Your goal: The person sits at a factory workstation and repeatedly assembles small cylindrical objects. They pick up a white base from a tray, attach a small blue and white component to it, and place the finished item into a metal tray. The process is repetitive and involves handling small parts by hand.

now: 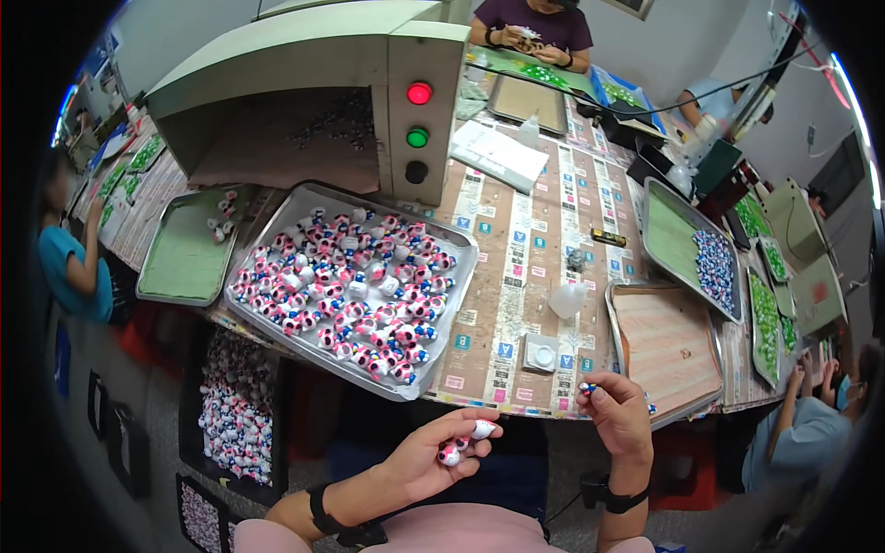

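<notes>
In front of my body, my left hand (426,455) is closed round small white toy pieces with pink and dark marks (450,454); a white rounded part (482,429) shows at its fingertips. My right hand (621,417), farther right at the table's front edge, pinches a tiny blue-and-white piece (586,388) between thumb and fingers. The two hands are apart. Left of them, a large metal tray (406,391) holds many white, pink and blue toy figures (355,288).
A grey machine (431,55) with red and green lights stands behind the tray. On the patterned table (498,304) are a small white-lidded jar (541,354), a squeeze bottle (568,300) and a paper-lined tray (664,327). Crates of figures (235,415) sit lower left. Other people work around the tables.
</notes>
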{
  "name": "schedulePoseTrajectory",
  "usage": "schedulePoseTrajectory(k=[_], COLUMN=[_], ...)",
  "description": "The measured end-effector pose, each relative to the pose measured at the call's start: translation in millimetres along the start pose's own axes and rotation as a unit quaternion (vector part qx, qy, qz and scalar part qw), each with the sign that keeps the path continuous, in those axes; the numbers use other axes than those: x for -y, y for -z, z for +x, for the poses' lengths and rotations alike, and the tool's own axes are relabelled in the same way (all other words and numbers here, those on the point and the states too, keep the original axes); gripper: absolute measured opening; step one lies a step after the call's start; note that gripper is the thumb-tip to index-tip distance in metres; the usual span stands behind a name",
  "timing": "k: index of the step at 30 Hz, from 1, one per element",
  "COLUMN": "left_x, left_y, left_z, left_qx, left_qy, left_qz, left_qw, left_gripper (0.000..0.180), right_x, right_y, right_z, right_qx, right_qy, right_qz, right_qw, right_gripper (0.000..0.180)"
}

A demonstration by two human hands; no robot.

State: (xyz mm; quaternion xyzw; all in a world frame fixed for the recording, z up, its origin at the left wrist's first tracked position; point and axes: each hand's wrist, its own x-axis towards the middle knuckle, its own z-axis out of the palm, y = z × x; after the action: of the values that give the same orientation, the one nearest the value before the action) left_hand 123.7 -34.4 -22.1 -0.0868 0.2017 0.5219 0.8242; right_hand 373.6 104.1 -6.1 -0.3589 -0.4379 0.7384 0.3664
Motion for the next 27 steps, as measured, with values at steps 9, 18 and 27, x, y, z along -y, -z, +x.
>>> schedulePoseTrajectory(k=[9, 18, 27], left_x=[0, 11, 6], left_y=[0, 26, 8], left_z=[-4, -3, -8], left_qx=[-0.052, 0.037, 0.014], left_qy=[-0.024, -0.025, -0.029], left_qz=[0.023, 0.065, 0.071], left_qw=[0.998, 0.997, 0.997], left_gripper=[0.031, 0.031, 0.033], right_x=[7, 6, -3], right_y=[-32, -55, -44], right_z=[22, 47, 57], right_qx=[-0.045, -0.044, -0.023], right_qy=[0.069, 0.21, 0.242], right_qz=[-0.241, -0.538, -0.615], right_qw=[0.967, 0.815, 0.75], right_gripper=[0.018, 0.015, 0.013])
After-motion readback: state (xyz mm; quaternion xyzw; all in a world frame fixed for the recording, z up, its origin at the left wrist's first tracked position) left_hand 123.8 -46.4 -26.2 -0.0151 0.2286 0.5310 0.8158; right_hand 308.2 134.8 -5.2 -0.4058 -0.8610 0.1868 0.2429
